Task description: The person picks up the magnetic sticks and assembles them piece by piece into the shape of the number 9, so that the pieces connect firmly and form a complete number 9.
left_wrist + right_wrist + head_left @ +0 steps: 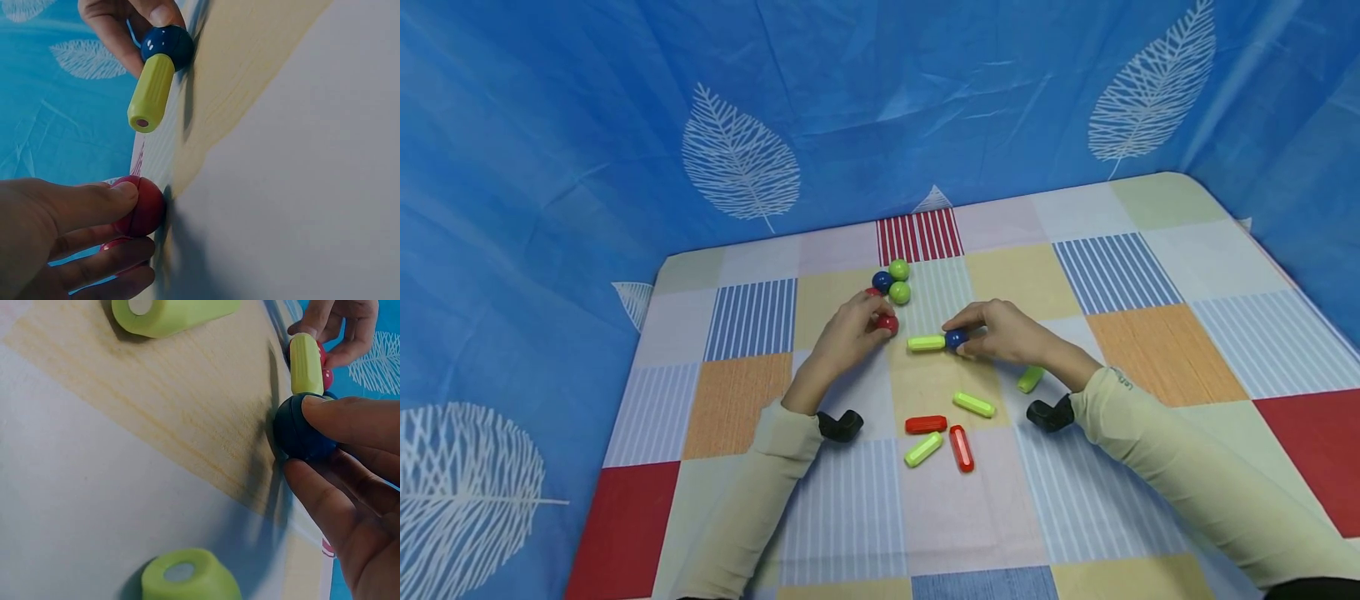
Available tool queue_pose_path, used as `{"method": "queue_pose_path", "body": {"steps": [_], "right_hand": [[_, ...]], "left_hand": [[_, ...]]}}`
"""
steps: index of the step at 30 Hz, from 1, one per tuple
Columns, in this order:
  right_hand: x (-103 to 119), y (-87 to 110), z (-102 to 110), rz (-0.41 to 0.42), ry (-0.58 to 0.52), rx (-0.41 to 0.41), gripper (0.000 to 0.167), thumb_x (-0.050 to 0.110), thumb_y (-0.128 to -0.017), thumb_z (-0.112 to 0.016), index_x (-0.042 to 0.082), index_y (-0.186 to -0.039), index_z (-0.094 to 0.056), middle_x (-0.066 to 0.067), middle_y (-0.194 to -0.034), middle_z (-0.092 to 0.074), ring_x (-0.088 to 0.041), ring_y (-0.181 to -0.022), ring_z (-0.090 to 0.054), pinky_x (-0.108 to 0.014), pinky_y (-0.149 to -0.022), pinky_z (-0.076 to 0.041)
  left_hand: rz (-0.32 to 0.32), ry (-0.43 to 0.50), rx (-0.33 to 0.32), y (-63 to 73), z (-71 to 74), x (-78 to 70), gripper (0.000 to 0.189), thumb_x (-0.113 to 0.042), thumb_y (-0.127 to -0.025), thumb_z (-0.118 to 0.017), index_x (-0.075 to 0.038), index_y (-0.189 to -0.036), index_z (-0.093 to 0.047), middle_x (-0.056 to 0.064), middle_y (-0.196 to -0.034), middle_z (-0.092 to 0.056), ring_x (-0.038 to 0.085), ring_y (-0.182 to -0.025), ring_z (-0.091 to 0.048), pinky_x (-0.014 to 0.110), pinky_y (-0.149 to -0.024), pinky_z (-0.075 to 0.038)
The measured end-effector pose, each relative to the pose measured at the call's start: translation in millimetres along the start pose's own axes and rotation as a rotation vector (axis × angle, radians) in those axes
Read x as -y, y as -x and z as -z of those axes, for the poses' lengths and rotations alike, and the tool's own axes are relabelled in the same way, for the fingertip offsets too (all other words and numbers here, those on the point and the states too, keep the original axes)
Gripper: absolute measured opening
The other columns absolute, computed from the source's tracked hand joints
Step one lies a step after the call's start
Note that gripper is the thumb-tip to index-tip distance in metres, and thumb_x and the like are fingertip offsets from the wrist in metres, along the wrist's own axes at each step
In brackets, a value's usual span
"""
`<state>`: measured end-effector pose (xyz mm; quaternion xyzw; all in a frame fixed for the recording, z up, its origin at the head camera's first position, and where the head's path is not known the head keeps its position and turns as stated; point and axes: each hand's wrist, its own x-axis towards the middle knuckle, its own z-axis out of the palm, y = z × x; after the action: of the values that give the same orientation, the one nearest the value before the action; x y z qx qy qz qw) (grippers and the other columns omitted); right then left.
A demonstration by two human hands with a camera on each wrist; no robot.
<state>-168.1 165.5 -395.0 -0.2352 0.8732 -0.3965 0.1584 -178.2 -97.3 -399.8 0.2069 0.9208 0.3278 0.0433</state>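
My right hand (1003,332) pinches a blue ball (299,428) between thumb and fingers. A yellow-green rod (152,94) is joined to that ball and points left toward my other hand. My left hand (847,332) holds a red ball (145,209), with the thumb on its upper side. Another red ball (872,292) sits just behind the left fingers, partly hidden. Beyond it, a blue ball (882,281) and two green balls (899,292) lie close together on the cloth.
Nearer me lie two red rods (961,449) and yellow-green rods (973,405), one of them (1031,379) beside the right wrist. A patchwork cloth (970,533) covers the table. Blue sheeting (880,108) with white leaf prints hangs behind and at the sides.
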Motion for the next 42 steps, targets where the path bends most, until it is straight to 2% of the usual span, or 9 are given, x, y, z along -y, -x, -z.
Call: {"method": "queue_pose_path", "body": {"steps": [12,18,22,32,42], "right_hand": [[4,-0.4,0,-0.002,0.030,0.010,0.035,0.002,-0.085,-0.073,0.000,-0.119,-0.069,-0.015,-0.119,-0.066,-0.032,-0.111,-0.061,-0.046,-0.091,-0.050],[4,0.7,-1,0.016,0.036,0.010,0.035,0.001,-0.085,-0.073,-0.001,-0.119,-0.069,-0.015,-0.118,-0.066,-0.032,-0.110,-0.061,-0.046,-0.091,-0.050],[5,0.0,-1,0.030,0.038,0.008,0.035,0.001,-0.085,-0.073,-0.001,-0.119,-0.069,-0.014,-0.117,-0.067,-0.032,-0.110,-0.061,-0.046,-0.090,-0.050],[8,-0.8,1,0.022,0.053,0.017,0.034,0.000,-0.085,-0.072,-0.001,-0.119,-0.069,-0.014,-0.118,-0.066,-0.032,-0.111,-0.061,-0.047,-0.091,-0.050],[8,-1.4,1,0.014,0.062,0.023,0.034,0.002,-0.086,-0.072,0.000,-0.120,-0.069,-0.014,-0.118,-0.066,-0.031,-0.111,-0.061,-0.047,-0.092,-0.049]], "left_hand": [[-0.021,0.060,0.022,27.7,2.9,-2.5,0.021,-0.003,-0.088,-0.071,-0.003,-0.108,-0.067,0.009,-0.112,-0.061,0.023,-0.093,-0.061,0.035,-0.082,-0.051],[-0.065,0.101,0.043,30.7,-4.7,-4.4,0.021,-0.003,-0.088,-0.072,-0.003,-0.109,-0.067,0.008,-0.107,-0.062,0.025,-0.093,-0.060,0.036,-0.083,-0.051],[-0.088,0.104,0.028,31.8,-6.4,-4.5,0.021,-0.003,-0.088,-0.072,-0.003,-0.108,-0.068,0.008,-0.106,-0.062,0.025,-0.093,-0.060,0.037,-0.083,-0.050],[-0.110,0.115,0.029,31.8,-4.1,-4.6,0.021,-0.002,-0.088,-0.071,-0.002,-0.109,-0.067,0.009,-0.107,-0.062,0.025,-0.094,-0.061,0.038,-0.084,-0.051],[-0.099,0.129,0.050,30.6,-5.4,-6.2,0.020,-0.003,-0.090,-0.070,-0.003,-0.110,-0.067,0.009,-0.109,-0.062,0.023,-0.095,-0.061,0.036,-0.085,-0.051]]}}
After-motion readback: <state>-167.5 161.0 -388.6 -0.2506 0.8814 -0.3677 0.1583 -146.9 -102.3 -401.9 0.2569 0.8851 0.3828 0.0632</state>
